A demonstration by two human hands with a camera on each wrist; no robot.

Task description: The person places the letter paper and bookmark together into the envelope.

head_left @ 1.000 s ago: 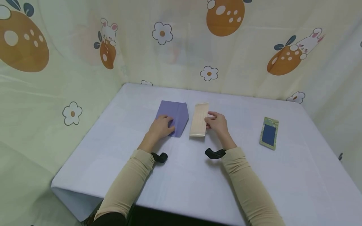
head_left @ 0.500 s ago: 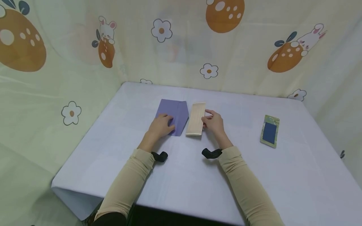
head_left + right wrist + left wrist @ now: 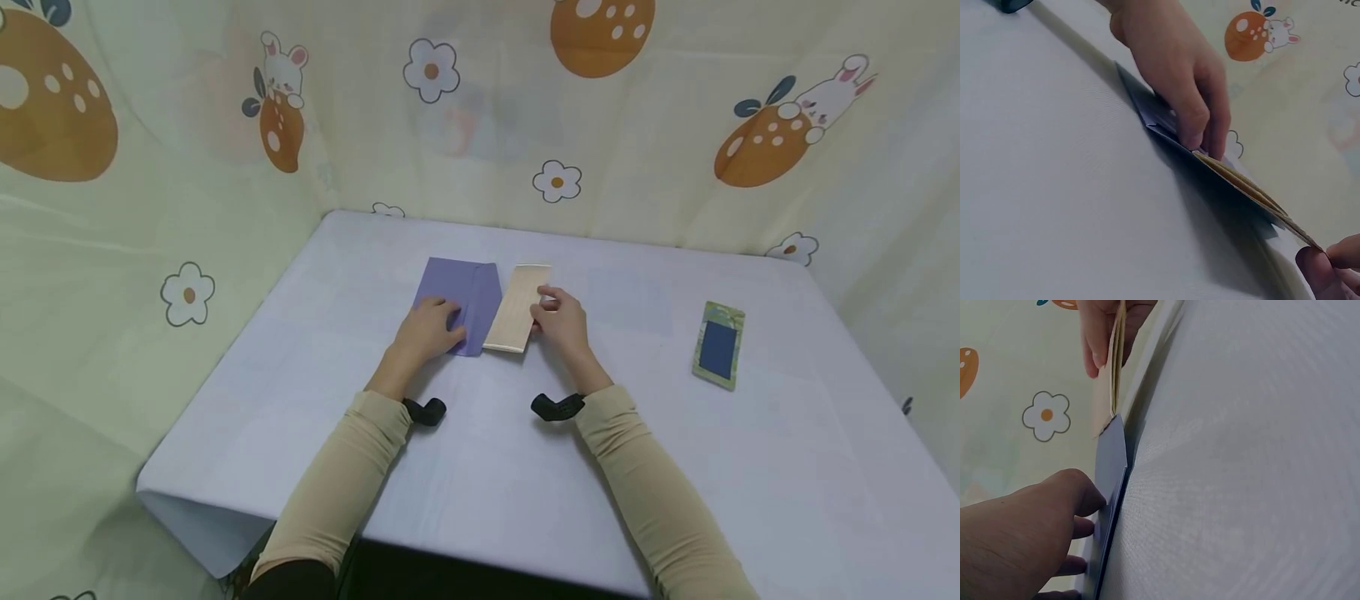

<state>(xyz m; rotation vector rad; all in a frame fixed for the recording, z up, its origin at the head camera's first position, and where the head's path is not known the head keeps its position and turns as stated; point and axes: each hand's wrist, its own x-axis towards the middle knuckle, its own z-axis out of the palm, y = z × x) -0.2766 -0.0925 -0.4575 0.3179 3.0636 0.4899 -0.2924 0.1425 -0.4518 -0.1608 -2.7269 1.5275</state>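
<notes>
A purple envelope point(image 3: 442, 279) lies on the white table, its flap side toward the right. My left hand point(image 3: 423, 333) rests on it, thumb and fingertips spread on the paper; the left wrist view shows the thumb point(image 3: 1088, 490) touching its face. Between finger and thumb, my right hand point(image 3: 562, 325) pinches the right edge of a folded cream-coloured sheet point(image 3: 517, 312). The sheet is tilted, its near end overlapping the envelope's right edge. In the right wrist view, layered folds of the sheet point(image 3: 1247, 187) show above the envelope point(image 3: 1154, 112), one end close to the left fingertips.
To the right on the table point(image 3: 585, 483) lies a flat green-bordered packet point(image 3: 717, 346) with a dark blue panel. A cream curtain point(image 3: 480, 125) printed with carrots, rabbits and flowers hangs behind and at the left. Black wrist cameras point(image 3: 426, 412) jut inward from both sleeves.
My right hand has moved left with the folded sheet, which has turned and now reaches the envelope's right edge. The left hand stays on the envelope.
</notes>
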